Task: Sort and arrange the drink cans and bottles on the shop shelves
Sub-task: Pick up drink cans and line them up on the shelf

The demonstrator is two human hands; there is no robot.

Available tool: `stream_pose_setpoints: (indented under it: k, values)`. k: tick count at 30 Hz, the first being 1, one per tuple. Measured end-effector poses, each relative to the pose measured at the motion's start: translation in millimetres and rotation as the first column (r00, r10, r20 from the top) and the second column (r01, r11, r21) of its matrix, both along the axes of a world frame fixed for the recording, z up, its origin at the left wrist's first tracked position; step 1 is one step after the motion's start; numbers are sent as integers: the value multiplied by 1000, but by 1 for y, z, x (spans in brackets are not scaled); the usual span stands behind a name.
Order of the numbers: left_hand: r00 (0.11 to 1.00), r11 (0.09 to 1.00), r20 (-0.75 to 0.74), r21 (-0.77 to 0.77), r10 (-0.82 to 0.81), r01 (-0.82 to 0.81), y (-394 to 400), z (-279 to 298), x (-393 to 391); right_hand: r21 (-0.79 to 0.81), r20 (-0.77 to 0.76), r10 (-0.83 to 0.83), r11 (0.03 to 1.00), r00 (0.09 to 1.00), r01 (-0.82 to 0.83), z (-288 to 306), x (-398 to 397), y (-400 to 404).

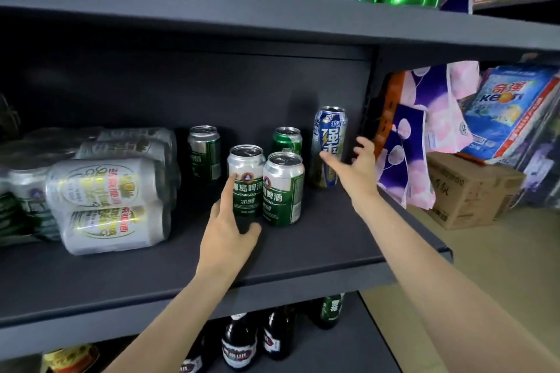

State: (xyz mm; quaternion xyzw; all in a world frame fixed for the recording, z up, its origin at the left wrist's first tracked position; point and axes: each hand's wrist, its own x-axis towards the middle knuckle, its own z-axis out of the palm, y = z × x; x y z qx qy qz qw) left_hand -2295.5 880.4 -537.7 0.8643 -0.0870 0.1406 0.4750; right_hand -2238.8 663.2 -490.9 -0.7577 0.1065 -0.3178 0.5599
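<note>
so the left hand (225, 230) is on the front Tsingtao can (246, 179), index finger up its side and thumb curled at the base, sitting mid-shelf (303, 251). A second green can (283, 188) touches it at 3 o'clock, two more stand behind. The right hand (354, 169) is spread wide open, holding nothing, just beside the tall blue can (328, 145) at 2 o'clock. Wrapped can packs (112, 203) lie at 9 o'clock

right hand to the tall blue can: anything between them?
Nothing visible. The right hand is spread open beside the tall blue can, fingertips at its side, with no can between them. The nearest green cans stand to the left of that path.
</note>
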Motion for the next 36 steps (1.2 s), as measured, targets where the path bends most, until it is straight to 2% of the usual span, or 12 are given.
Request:
stream_pose_setpoints:
  k: [3, 5, 12, 15, 18, 21, 24, 26, 28, 30, 33, 36]
  values:
    - [999, 1000, -33, 12, 10, -10, -2, 4, -3, -44, -135, 14, 999, 991, -20, -5, 35, -6]
    - [999, 1000, -40, 26, 14, -13, -2, 5, -2, -3, -183, 33, 999, 983, -34, -11, 49, -6]
    - [998, 998, -55, 59, 31, -27, 0, 5, 0, -103, -193, -90, 992, 977, 71, -8, 48, 1]
    - [997, 998, -57, 51, 51, -48, 1, 6, 0, -106, -114, -41, 994, 993, 29, -13, 23, -2]
    - [998, 998, -33, 39, 50, -49, 1, 4, 0, -184, -48, 66, 980, 997, -74, -18, -17, -11]
    - [999, 999, -12, 19, 42, -42, 3, 0, 2, -197, -74, 140, 969, 987, -152, -14, -65, -10]
    - [992, 998, -121, 39, 45, -40, 6, 11, -13, -120, -159, 174, 974, 972, -194, -4, -122, -3]
    - [991, 999, -134, 46, -3, 9, 8, 33, -43, -29, -254, 231, 969, 939, -246, 12, -164, 2]
    - [981, 976, 28, 109, -193, 189, 11, 67, -73, 65, -325, 266, 964, 907, -259, 38, -204, 7]
    - [926, 910, 110, 258, -360, 323, 18, 112, -90, 104, -350, 284, 959, 893, -264, 77, -236, 14]
    - [912, 860, 106, 391, -396, 328, 33, 201, -98, 133, -348, 301, 953, 888, -271, 159, -258, 17]
    - [883, 760, 77, 547, -463, 351, 49, 301, -128, 113, -289, 323, 946, 901, -303, 267, -278, 16]
